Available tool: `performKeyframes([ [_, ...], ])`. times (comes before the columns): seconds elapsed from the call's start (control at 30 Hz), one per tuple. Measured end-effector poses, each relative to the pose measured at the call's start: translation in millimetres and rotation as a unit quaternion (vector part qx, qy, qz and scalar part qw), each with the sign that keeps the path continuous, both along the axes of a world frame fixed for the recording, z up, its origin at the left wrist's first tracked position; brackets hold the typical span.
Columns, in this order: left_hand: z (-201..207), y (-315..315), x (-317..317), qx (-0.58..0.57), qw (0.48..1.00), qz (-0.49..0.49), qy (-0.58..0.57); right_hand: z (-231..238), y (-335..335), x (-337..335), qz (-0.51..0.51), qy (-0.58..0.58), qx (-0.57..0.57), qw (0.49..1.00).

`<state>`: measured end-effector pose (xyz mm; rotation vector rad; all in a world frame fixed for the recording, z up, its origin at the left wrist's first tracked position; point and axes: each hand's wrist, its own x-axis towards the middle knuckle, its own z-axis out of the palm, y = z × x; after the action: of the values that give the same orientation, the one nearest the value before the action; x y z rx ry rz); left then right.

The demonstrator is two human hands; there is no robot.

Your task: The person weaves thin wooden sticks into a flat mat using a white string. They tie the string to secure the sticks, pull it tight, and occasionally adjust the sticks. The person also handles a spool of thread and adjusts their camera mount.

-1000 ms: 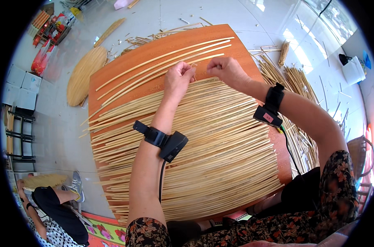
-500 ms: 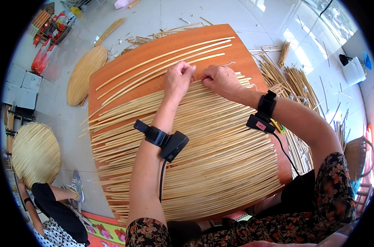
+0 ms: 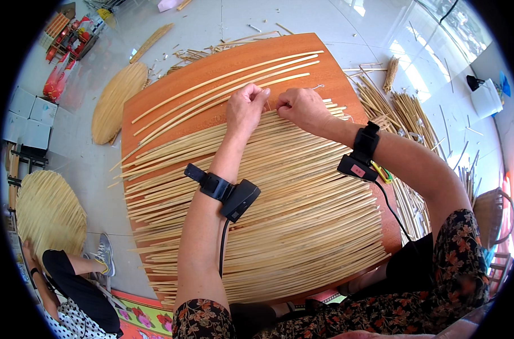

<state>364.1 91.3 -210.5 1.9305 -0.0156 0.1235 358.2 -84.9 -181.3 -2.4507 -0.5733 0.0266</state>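
A wide mat of pale, straight plant stalks (image 3: 302,209), laid side by side, covers most of an orange-brown board (image 3: 347,85). At its far edge my left hand (image 3: 246,106) is closed in a pinch, knuckles up. Just right of it, my right hand (image 3: 303,108) is curled shut above the outermost stalks. A fine thread (image 3: 270,106) shows in the narrow gap between the two hands; the fingertips are mostly hidden. A thin pale loop (image 3: 319,86) sticks out beyond my right hand. Several loose stalks (image 3: 228,85) lie apart on the board past my hands.
Bundles of stalks (image 3: 412,113) lie on the floor at right, near a white bucket (image 3: 486,97). A finished oval mat (image 3: 118,104) rests at far left. Below it, a seated co-worker's hand (image 3: 29,251) touches a round mat (image 3: 50,209). A cable (image 3: 393,210) hangs from my right wrist device.
My hands stay almost in place, with only a slight shift of the right hand. The co-worker's round mat has moved a little and turned at the left.
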Motion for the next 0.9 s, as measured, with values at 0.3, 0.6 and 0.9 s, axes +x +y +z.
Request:
performKeyframes([
  [0.3,0.1,0.5,0.4,-0.013,1.000,-0.001,-0.001,1.7,-1.4,0.9,-0.003,0.004,-0.003,1.000],
  [0.6,-2.0,2.5,2.0,-0.019,1.000,-0.003,0.003,-2.6,-2.8,2.0,-0.001,0.009,0.023,1.000],
  [0.9,-1.8,1.6,2.3,-0.006,1.000,0.004,-0.001,-0.3,-2.4,2.9,-0.002,0.022,0.009,1.000],
])
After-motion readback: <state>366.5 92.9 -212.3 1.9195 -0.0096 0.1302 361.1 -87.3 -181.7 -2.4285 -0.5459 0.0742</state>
